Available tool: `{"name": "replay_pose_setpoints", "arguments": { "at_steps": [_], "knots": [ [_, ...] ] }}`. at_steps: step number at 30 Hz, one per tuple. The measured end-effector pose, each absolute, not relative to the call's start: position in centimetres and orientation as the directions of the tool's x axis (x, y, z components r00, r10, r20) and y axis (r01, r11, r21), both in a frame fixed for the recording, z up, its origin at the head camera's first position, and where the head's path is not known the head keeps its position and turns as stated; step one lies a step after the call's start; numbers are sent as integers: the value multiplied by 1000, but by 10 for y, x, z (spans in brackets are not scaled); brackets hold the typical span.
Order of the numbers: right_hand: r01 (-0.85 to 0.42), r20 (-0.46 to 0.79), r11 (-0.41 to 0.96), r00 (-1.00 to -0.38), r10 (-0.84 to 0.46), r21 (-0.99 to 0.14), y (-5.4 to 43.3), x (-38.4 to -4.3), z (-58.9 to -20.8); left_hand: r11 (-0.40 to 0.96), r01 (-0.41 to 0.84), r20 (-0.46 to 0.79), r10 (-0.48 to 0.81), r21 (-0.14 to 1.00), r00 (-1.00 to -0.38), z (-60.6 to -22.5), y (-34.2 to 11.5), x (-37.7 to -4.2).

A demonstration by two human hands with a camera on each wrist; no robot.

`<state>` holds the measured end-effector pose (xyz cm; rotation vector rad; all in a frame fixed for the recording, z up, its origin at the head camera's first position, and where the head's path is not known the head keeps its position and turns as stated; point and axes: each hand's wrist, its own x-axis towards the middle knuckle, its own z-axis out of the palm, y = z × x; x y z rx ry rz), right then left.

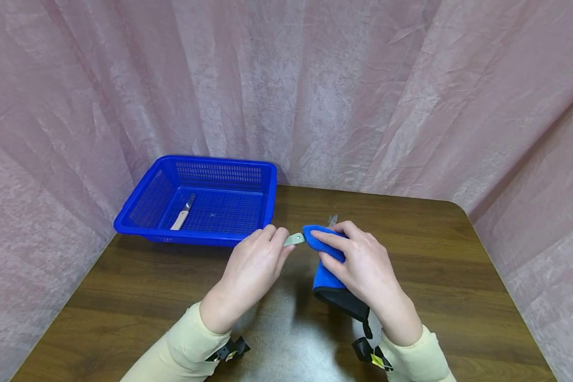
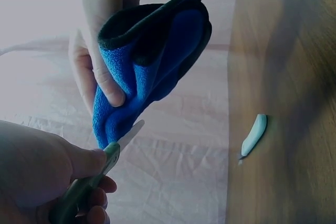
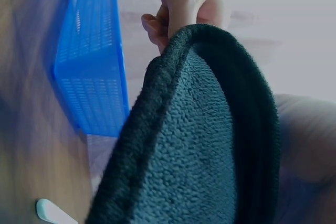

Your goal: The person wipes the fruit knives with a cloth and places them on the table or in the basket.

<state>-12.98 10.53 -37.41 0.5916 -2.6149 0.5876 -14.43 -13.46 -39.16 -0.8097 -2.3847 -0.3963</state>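
My left hand grips a small knife by its pale green handle. Its blade runs into a fold of a blue cloth with black edging, and a bit of metal shows beside the cloth in the left wrist view. My right hand pinches that cloth between thumb and fingers, and its edged end hangs down toward me. On the table beyond the right hand lies a second knife with a pale handle; the head view shows only its blade, the rest hidden by hand and cloth.
A blue plastic basket stands at the back left of the wooden table. Inside it lies a knife with a cream handle. Pink curtain hangs behind the table and along its sides.
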Motion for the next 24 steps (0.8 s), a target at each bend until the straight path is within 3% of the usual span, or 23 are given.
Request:
{"name": "replay_pose_setpoints", "arguments": {
  "at_steps": [24],
  "knots": [
    [-354,373,862,-903,-213,-364,123,-134,-371,780,620,610,453,81,-650,-390,-137,-146]
  ]
}}
